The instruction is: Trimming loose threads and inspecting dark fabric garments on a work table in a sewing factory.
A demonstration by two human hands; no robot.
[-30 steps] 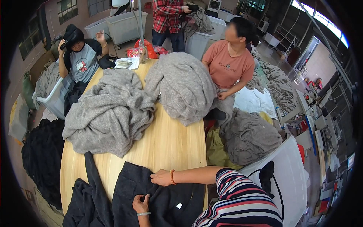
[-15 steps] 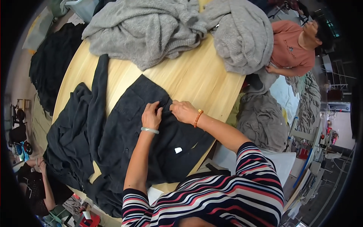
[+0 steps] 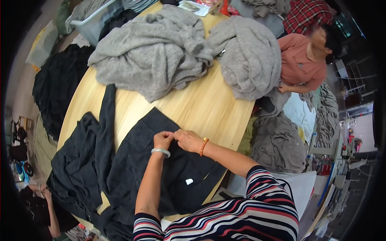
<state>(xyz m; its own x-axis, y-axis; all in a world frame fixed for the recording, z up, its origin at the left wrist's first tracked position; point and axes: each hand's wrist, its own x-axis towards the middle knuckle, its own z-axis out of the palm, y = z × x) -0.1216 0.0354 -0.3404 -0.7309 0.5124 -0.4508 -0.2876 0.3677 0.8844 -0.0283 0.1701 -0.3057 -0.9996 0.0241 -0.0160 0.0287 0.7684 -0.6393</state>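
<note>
Meeting over black cloth [image 3: 177, 172], left hand [image 3: 163, 140] and right hand [image 3: 188, 140] bunched close, apparently for control, any grip unclear; a grey pile [image 3: 152, 56] lay at their eleven o'clock.

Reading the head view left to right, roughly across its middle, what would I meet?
Black fabric pile, crumpled dark cloth, left hand, right hand, orange bead bracelet, grey-brown fabric pile.
</note>
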